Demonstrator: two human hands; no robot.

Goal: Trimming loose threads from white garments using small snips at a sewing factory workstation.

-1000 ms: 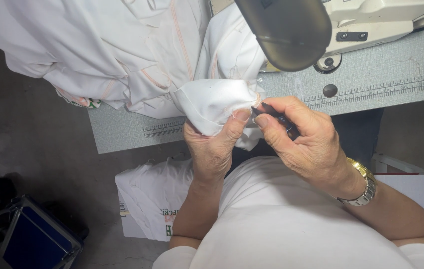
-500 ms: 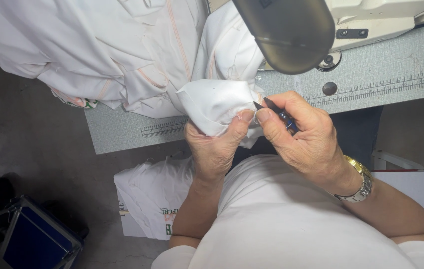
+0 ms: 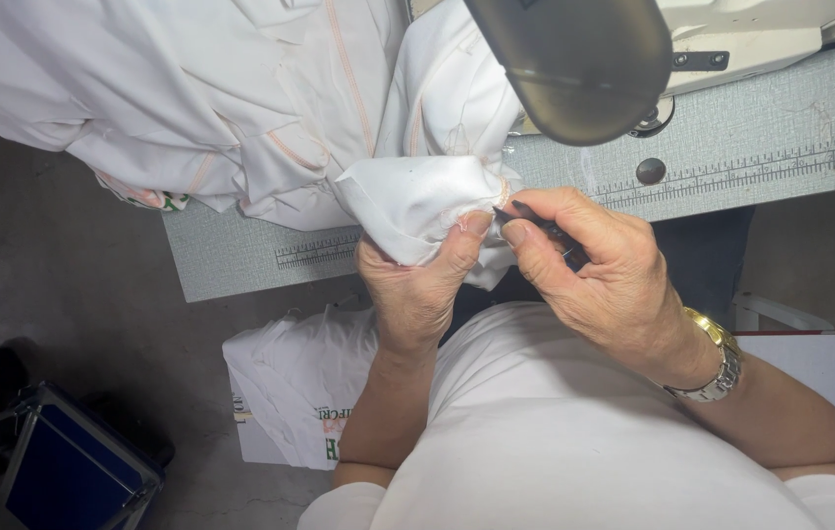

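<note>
White cloth: I see a bunched fold of white fabric pinched by my left hand, thumb pressed on its front edge, the fingers hidden behind the folds.
Hidden tip: the dark slim tool runs between the thumb and forefinger of my right hand; its point meets the cloth just beside the left thumb, but I cannot make out what kind of tool it is, since most of it is buried in the fist.
Right hand pose: curled closed round the tool, knuckles up, wrist bent inward, a gold and silver wristwatch just behind it.
Left hand pose: palm toward me, closed on the cloth, forearm rising straight from my lap.
Below the hands: my white shirt fills the near view and covers my lap.
Left of the hands, lower: a white bag on the floor, and a blue case farther off, cut by the frame edge.
Beyond the hands: grey sewing table with a ruler strip, its edge just behind the knuckles.
Farther: heaped white garment with orange stitching spreads over the table's left part.
Farthest: a dark rounded lamp head, blurred, blocks much of the pale sewing machine behind it.
</note>
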